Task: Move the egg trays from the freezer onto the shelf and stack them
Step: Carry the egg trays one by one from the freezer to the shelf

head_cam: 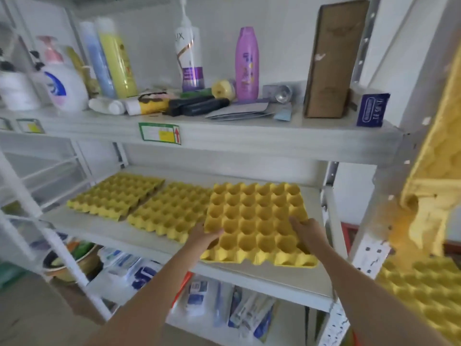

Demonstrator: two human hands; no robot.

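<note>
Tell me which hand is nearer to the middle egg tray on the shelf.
Left. The left hand grips the near-left edge of the right-hand tray, right beside the middle egg tray. The right hand holds that tray's far side, farther away.

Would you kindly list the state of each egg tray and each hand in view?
Right tray: empty, held at its near end, partly on shelf.
Middle tray: empty, lying flat.
Left tray: empty, lying flat.
Left hand: gripping right tray.
Right hand: gripping right tray.

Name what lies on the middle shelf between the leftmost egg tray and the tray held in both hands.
Head view: a third yellow egg tray, lying flat between the leftmost tray and the held tray.
</note>
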